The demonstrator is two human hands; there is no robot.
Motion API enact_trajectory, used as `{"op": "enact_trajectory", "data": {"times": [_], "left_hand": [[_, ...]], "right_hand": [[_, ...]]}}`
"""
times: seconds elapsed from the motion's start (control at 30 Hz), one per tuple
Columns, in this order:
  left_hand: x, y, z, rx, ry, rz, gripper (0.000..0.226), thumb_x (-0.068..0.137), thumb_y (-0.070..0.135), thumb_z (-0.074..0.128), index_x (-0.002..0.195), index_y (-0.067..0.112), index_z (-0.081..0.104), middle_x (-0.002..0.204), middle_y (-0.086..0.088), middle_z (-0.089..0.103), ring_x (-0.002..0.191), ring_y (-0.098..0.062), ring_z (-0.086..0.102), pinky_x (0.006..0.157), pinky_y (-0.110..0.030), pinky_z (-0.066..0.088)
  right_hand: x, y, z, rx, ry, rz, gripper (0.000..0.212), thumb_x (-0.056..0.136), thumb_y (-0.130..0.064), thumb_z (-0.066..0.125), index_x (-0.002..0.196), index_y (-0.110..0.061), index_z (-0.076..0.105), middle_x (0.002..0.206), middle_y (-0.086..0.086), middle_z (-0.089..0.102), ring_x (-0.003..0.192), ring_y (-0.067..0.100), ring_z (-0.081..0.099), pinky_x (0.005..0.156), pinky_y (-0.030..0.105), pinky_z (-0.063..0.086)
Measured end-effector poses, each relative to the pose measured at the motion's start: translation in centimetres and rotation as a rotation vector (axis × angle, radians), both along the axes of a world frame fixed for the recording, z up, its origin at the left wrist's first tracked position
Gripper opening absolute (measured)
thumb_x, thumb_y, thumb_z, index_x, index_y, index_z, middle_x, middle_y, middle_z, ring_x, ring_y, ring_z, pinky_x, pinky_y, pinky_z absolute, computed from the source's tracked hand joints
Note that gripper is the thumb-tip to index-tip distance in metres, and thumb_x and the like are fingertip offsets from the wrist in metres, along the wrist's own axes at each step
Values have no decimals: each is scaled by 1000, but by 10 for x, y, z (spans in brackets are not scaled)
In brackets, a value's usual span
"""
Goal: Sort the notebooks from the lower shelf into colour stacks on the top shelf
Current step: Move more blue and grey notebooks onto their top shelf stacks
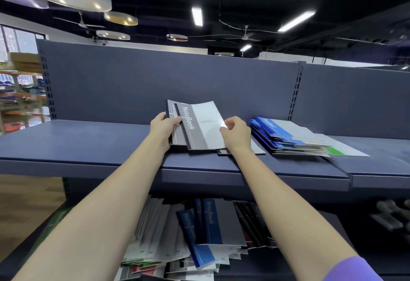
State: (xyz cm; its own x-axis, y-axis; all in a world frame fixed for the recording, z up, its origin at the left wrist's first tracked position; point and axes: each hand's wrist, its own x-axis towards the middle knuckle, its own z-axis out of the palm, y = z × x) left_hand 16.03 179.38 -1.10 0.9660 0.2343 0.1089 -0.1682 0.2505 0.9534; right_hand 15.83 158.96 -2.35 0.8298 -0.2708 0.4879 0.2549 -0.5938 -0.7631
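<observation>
Two grey notebooks [200, 125] are held tilted over the top shelf [77, 143]. My left hand [164, 125] grips their left edge with the thumb on the cover. My right hand [236, 133] pinches the right edge of the front one. Beneath them lies a low grey stack [258, 151], mostly hidden. A stack of blue notebooks [288, 136] sits to the right, with a green-banded one [341, 151] under it. On the lower shelf lies a mixed heap of notebooks [193, 236], blue, grey, red and green.
The shelf's dark back panel [155, 81] rises behind the stacks, with slotted uprights [296, 94] at each side. Bare shelf surface stretches to the left of my hands. Blurred dark items [390, 216] lie on the lower shelf at the right.
</observation>
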Motion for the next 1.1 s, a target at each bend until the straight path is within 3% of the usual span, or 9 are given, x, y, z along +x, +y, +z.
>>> {"op": "enact_trajectory", "data": {"times": [0.1, 0.2, 0.3, 0.47, 0.67, 0.73, 0.83, 0.97, 1.1], "left_hand": [[0, 0, -1, -10, -3, 10, 24, 84, 0, 66, 106, 9, 64, 97, -7, 73, 78, -26, 70, 68, -42, 60], [3, 0, -2, -24, -5, 39, 22, 83, -2, 64, 101, 11, 63, 92, -6, 71, 75, -25, 69, 68, -39, 58], [5, 0, -1, -52, 1, 73, 20, 81, -3, 62, 95, 10, 61, 88, -8, 69, 74, -27, 66, 71, -40, 57], [6, 2, 0, -144, -26, 131, 19, 77, -2, 58, 89, 13, 55, 87, -8, 62, 73, -27, 59, 67, -36, 49], [4, 0, 3, -196, -78, 163, 18, 81, -1, 56, 88, 15, 61, 89, -3, 67, 73, -22, 63, 64, -31, 53], [4, 0, 4, -178, -74, 150, 17, 82, 0, 57, 89, 15, 61, 91, -4, 68, 73, -22, 64, 64, -32, 53], [6, 3, 3, -266, -69, 221, 15, 82, -1, 57, 90, 12, 56, 87, -4, 65, 74, -23, 62, 61, -28, 52], [9, 8, 4, -420, -6, 207, 15, 84, 0, 60, 94, 11, 56, 92, -8, 67, 75, -26, 66, 65, -32, 55], [10, -1, 3, -230, -21, 4, 24, 90, -1, 60, 111, 8, 57, 107, -12, 69, 86, -26, 69, 70, -38, 59]], "right_hand": [[-1, -7, 0, -26, 35, -157, 32, 94, -9, 53, 122, -20, 65, 123, 1, 66, 104, 24, 60, 77, 29, 41], [-3, -11, 2, -101, 140, -291, 35, 94, -4, 51, 120, -21, 68, 124, 7, 64, 108, 29, 61, 75, 32, 43], [-5, -5, 2, -333, 247, -405, 29, 95, -11, 53, 123, -13, 61, 131, 13, 58, 120, 32, 54, 93, 39, 45], [-7, 1, 1, -565, 392, -468, 41, 90, -24, 55, 131, -18, 57, 139, 12, 52, 129, 31, 42, 105, 42, 33], [-8, -1, 2, -564, 373, -471, 38, 91, -19, 53, 129, -18, 57, 138, 11, 54, 132, 32, 41, 107, 44, 28], [-5, 0, 1, -501, 269, -412, 32, 94, -17, 49, 123, -17, 61, 131, 11, 59, 126, 32, 47, 105, 42, 31], [-2, -1, 1, -244, 113, -197, 24, 98, -22, 43, 102, -18, 66, 106, 8, 69, 106, 31, 59, 91, 38, 45], [-8, 4, 2, 35, 45, 107, 42, 102, -41, 42, 95, -7, 66, 82, 6, 74, 79, 8, 68, 77, 32, 49], [-9, 5, 9, 291, 93, 237, 48, 99, -55, 42, 84, -15, 64, 76, 1, 71, 65, 21, 62, 72, 34, 52]]}}
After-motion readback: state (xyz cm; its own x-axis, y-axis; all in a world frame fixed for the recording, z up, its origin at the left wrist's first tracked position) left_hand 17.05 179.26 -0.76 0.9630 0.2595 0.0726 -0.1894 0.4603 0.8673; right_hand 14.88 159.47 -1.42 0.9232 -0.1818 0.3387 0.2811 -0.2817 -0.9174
